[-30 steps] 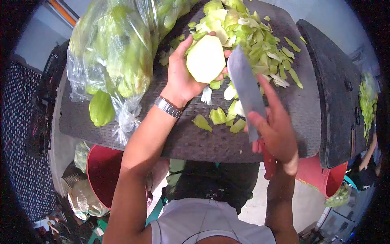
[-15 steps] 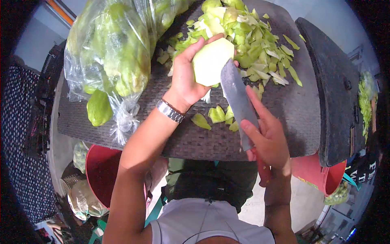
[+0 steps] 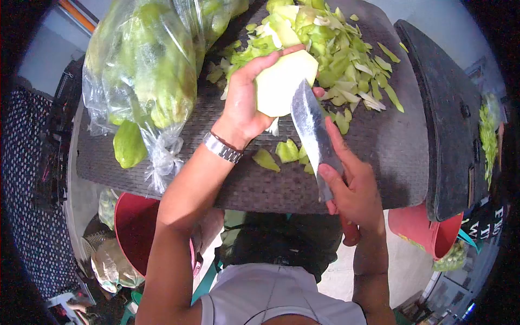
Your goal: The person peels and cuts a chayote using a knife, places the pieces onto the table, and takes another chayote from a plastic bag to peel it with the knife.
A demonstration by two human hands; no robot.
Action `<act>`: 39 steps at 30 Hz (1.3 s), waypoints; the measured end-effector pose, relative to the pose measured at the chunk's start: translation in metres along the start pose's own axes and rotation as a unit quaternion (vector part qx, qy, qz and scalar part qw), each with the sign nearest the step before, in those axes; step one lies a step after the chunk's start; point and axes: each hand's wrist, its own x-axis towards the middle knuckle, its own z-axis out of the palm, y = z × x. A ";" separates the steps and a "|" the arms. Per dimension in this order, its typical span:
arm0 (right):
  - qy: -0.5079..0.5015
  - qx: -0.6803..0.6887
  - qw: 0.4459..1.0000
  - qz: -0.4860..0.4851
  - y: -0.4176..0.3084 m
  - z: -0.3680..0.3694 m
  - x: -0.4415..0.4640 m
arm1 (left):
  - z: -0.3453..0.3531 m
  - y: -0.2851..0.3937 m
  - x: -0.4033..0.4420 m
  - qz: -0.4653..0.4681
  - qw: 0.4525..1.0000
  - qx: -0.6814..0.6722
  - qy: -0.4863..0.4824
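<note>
My left hand is wrapped around a pale peeled chayote, thumb and fingers at its edges. The chayote's flat, whitish cut face is turned up. In my right hand is a knife with a wide grey blade and a reddish-brown handle. My thumb and forefinger press along the blade's base. The blade tip lies over the lower right of the chayote; whether it touches I cannot tell. Beneath and beyond the hands lie green peelings, and a few cut pieces rest nearer me.
A clear plastic bag of green chayotes lies tied on the dark woven tabletop at left. One whole chayote sits beside its knot. Red buckets stand below at both sides. A dark panel flanks the table's right edge.
My left hand has turned the chayote slightly and shifted a little left. The knife blade has tilted and catches more light, its tip still over the chayote.
</note>
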 end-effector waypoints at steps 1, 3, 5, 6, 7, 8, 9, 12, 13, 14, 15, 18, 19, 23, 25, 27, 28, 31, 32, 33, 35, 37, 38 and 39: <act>0.000 0.000 1.000 0.003 0.001 0.000 0.000 | 0.000 0.000 0.000 0.001 1.000 0.006 -0.002; 0.000 0.006 1.000 0.006 0.003 0.001 0.000 | 0.000 -0.001 0.001 0.002 1.000 0.017 -0.007; 0.003 0.004 1.000 0.000 0.005 0.002 0.001 | 0.000 -0.002 0.001 -0.003 1.000 0.014 -0.009; 0.006 -0.002 1.000 -0.005 0.006 0.003 0.002 | 0.000 -0.002 0.002 -0.005 1.000 0.012 -0.010; 0.009 -0.009 1.000 -0.010 0.006 0.004 0.002 | 0.001 -0.005 0.001 0.008 1.000 0.031 0.000; 0.008 0.003 1.000 -0.004 0.006 0.005 0.003 | 0.003 -0.012 0.000 0.019 0.999 0.048 0.009; 0.006 0.015 1.000 0.000 0.004 0.005 0.004 | 0.004 -0.016 0.000 0.032 0.997 0.066 0.017; 0.003 0.033 0.999 -0.012 0.007 0.007 0.006 | 0.003 -0.015 0.000 0.035 0.996 0.080 0.012; 0.002 0.035 0.999 -0.014 0.008 0.007 0.006 | 0.002 -0.015 0.001 0.031 0.996 0.079 0.013; 0.001 0.038 0.999 -0.016 0.010 0.008 0.006 | 0.000 -0.015 0.001 0.028 0.997 0.076 0.015; -0.001 0.040 0.999 -0.013 0.011 0.008 0.007 | 0.001 -0.014 0.002 0.025 0.997 0.074 0.015; 0.000 0.049 0.998 -0.032 0.019 0.011 0.011 | 0.011 -0.022 -0.003 0.064 0.996 0.048 0.038; 0.003 0.054 0.998 -0.040 0.021 0.012 0.012 | 0.011 -0.023 -0.003 0.069 0.996 0.051 0.035; -0.002 0.038 0.998 -0.055 0.023 0.010 0.014 | 0.006 -0.017 -0.001 0.043 0.996 0.075 0.021; -0.007 0.030 0.998 -0.053 0.021 0.008 0.015 | 0.007 -0.018 0.000 0.059 0.995 0.078 0.030; -0.005 0.035 0.996 -0.078 0.024 0.009 0.019 | 0.013 -0.030 -0.002 0.126 0.988 0.063 0.056; -0.002 0.042 0.994 -0.097 0.026 0.010 0.020 | 0.012 -0.030 -0.002 0.122 0.989 0.061 0.051; 0.003 0.024 0.996 -0.082 0.023 0.009 0.018 | 0.009 -0.028 -0.002 0.114 0.991 0.065 0.039; 0.002 0.034 0.995 -0.090 0.024 0.010 0.018 | 0.010 -0.027 -0.002 0.110 0.991 0.070 0.039; 0.000 0.043 0.994 -0.098 0.025 0.011 0.018 | 0.010 -0.027 -0.002 0.107 0.991 0.075 0.039; -0.002 0.049 0.993 -0.104 0.025 0.012 0.019 | 0.012 -0.033 -0.001 0.145 0.987 0.054 0.049; -0.006 0.044 0.994 -0.102 0.023 0.013 0.021 | 0.011 -0.032 -0.002 0.146 0.987 0.045 0.042; -0.004 0.043 0.993 -0.108 0.023 0.014 0.021 | 0.010 -0.027 -0.002 0.128 0.990 0.048 0.027; -0.001 0.043 0.993 -0.114 0.023 0.015 0.020 | 0.009 -0.025 -0.002 0.109 0.993 0.050 0.012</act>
